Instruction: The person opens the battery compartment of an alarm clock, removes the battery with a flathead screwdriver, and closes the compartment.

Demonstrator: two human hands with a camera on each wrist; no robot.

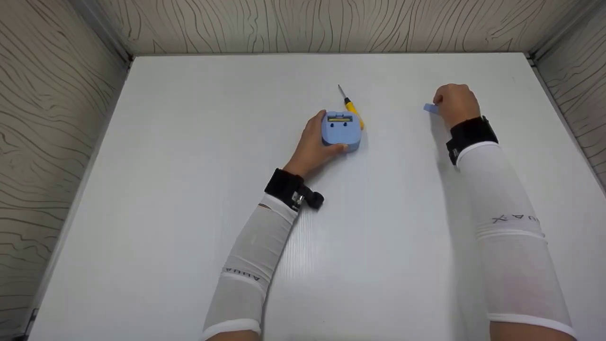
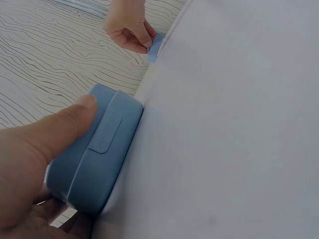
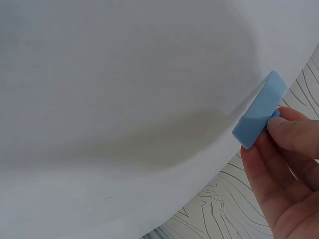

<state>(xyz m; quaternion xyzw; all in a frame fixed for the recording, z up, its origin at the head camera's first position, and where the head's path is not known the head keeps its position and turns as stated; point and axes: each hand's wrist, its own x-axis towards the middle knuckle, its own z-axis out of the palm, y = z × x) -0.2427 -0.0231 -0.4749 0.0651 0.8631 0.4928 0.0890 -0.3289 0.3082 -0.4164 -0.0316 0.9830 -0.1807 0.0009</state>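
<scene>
A white surface (image 1: 189,199) spreads beneath both hands, bordered at the far edge and both sides by pale panels (image 1: 284,26) with dark wavy grain lines. A screwdriver (image 1: 352,107) with a yellow handle, a black collar and a thin metal shaft lies on it, tip pointing away from the person. Its handle runs close along the far right corner of the blue device (image 1: 342,135), which hides part of it in the head view; whether the two touch I cannot tell. Each forearm wears a white sleeve and a black wrist band (image 1: 284,187).

The device is near the middle of the surface, gripped by the left hand (image 1: 315,144), its thumb on the near side and its fingers round the left. It is a light blue, rounded square block. Its upturned face shows a rectangular slot with something yellowish inside, and two small dark holes below. The left wrist view shows a seam along the side and a rounded plate with faint, unreadable lettering.

Well apart to the right, the right hand (image 1: 458,104) pinches a small blue piece (image 3: 260,110) between thumb and fingers. This piece is flat and oblong, with a little tab beside the thumb.
</scene>
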